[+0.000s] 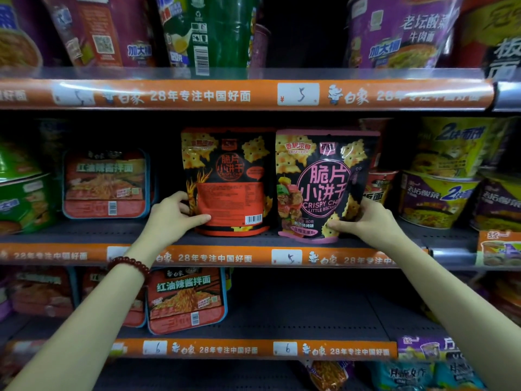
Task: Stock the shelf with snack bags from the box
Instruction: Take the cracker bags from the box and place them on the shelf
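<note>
My left hand (176, 214) grips the red-and-black foil snack bag (228, 182), my right hand (363, 220) the pink-and-black foil snack bag (321, 187), fingers (334, 224) closed on each, both upright near the dark shelf (84, 230) front edge

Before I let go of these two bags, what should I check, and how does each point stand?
1. Red bag upright on the middle shelf: ok.
2. Pink bag upright beside it: ok, leaning slightly.
3. Fronts facing out: not ok; the red bag shows its barcode side.
4. Left hand grip on the red bag's lower left edge: ok.
5. Right hand grip on the pink bag's lower right corner: ok.
6. Box within reach: cannot tell, out of view.
</note>
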